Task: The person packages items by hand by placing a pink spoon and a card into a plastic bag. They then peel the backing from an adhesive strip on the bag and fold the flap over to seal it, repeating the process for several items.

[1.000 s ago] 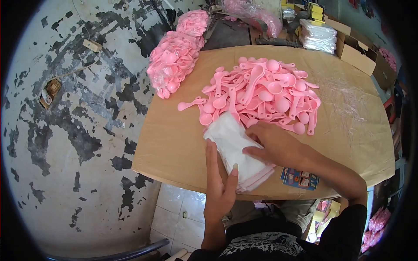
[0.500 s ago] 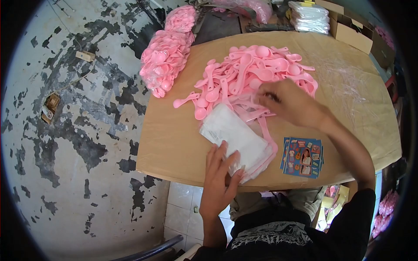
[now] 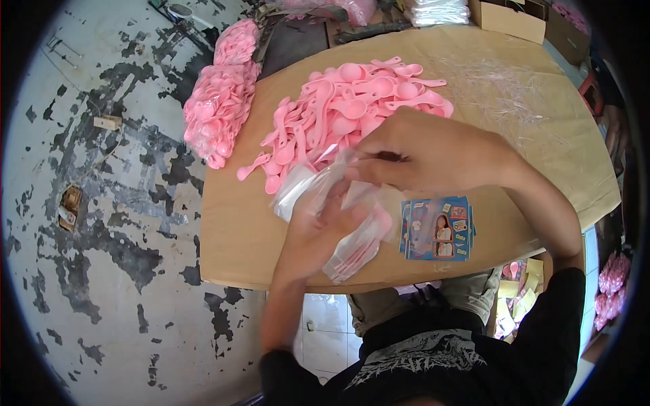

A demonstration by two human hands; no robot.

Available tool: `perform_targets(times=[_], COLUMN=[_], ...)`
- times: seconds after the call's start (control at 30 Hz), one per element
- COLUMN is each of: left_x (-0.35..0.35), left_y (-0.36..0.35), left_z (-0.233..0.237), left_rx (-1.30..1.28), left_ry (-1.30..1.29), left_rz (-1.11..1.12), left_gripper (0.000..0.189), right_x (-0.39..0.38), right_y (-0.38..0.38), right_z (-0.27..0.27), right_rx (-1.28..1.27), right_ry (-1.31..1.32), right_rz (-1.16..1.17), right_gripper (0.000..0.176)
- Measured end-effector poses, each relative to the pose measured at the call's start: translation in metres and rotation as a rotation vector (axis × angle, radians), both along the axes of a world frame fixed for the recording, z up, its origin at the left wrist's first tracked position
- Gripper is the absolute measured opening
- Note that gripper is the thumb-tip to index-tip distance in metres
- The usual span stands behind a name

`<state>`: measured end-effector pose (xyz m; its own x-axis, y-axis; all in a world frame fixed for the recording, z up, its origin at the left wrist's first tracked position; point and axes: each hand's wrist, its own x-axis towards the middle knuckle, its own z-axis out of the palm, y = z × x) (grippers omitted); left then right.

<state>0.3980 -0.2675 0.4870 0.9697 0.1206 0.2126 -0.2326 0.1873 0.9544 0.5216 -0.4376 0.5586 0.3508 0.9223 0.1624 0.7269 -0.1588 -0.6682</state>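
Observation:
Pink plastic spoons (image 3: 338,101) lie heaped on the brown-covered table (image 3: 244,237). In front of the heap my left hand (image 3: 318,227), smeared by motion, is over a stack of clear plastic bags (image 3: 355,254). My right hand (image 3: 399,152) has its fingers closed on a clear bag (image 3: 332,169), which stretches between both hands. Something pink shows through the plastic under my left hand. A small stack of blue printed cards (image 3: 440,230) lies to the right of the bags.
Large clear bags full of pink spoons (image 3: 220,108) stand at the table's left edge. Thin plastic scraps (image 3: 501,91) lie at the right. Behind are a stack of clear packs (image 3: 439,12) and a cardboard box (image 3: 511,21). A peeling wall (image 3: 101,271) is on the left.
The view has shifted, so the table sits further left. My left hand has lifted from lying on the bags to meet my right hand, and a clear bag is now between them.

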Motion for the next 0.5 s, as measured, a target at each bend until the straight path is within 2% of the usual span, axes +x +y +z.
perform_targets(times=[0.07,0.13,0.17,0.23,0.27,0.33,0.43,0.5], left_x=[0.015,0.047,0.06,0.083,0.088,0.095,0.097,0.092], left_y=[0.014,0.027,0.03,0.045,0.046,0.042,0.051,0.058], left_z=[0.002,0.018,0.023,0.03,0.031,0.032,0.019,0.012], left_rx=[0.26,0.174,0.026,-0.178,-0.138,-0.06,-0.234,-0.295], left_ry=[0.09,0.161,0.117,0.079,0.067,0.039,0.068,0.076], left_rz=[-0.023,-0.071,-0.093,-0.136,-0.101,-0.02,-0.034,-0.031], left_gripper=[0.045,0.043,0.043,0.038,0.038,0.038,0.039,0.04], right_x=[0.012,0.016,0.018,0.02,0.019,0.01,0.006,0.008], right_y=[0.008,-0.008,-0.016,-0.023,-0.025,-0.016,-0.012,-0.014], right_z=[-0.024,-0.018,-0.013,-0.006,-0.005,-0.04,-0.057,-0.053], right_rx=[0.129,-0.023,-0.103,-0.533,-0.75,-0.8,-0.693,-0.708], right_ry=[-0.093,-0.179,-0.226,-0.164,-0.129,-0.102,-0.148,-0.043], right_rz=[-0.017,-0.08,-0.111,0.134,0.258,0.184,0.119,0.081], right_gripper=[0.032,0.037,0.04,0.043,0.046,0.053,0.062,0.063])
